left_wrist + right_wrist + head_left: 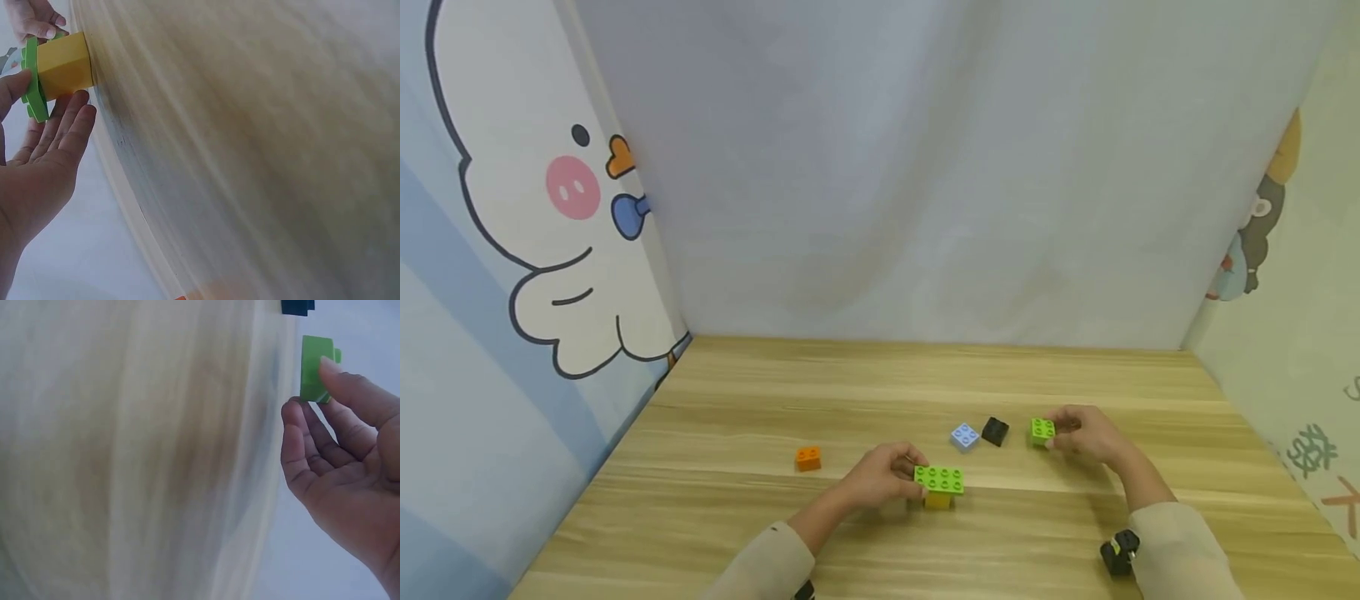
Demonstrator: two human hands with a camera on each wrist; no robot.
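left hand [880, 477] steadies green plate [939, 478]; right hand [1086, 435] pinches green brick [1042, 430].

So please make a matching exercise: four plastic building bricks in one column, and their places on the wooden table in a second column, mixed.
Things:
1. small orange plastic brick
2. long green plastic brick
3. small green plastic brick
4. black plastic brick

Places:
A. at the right hand
B. beside the light blue brick
C. alone, far left
D. on the yellow brick, at the left hand

Pairs: 1-C, 2-D, 3-A, 4-B
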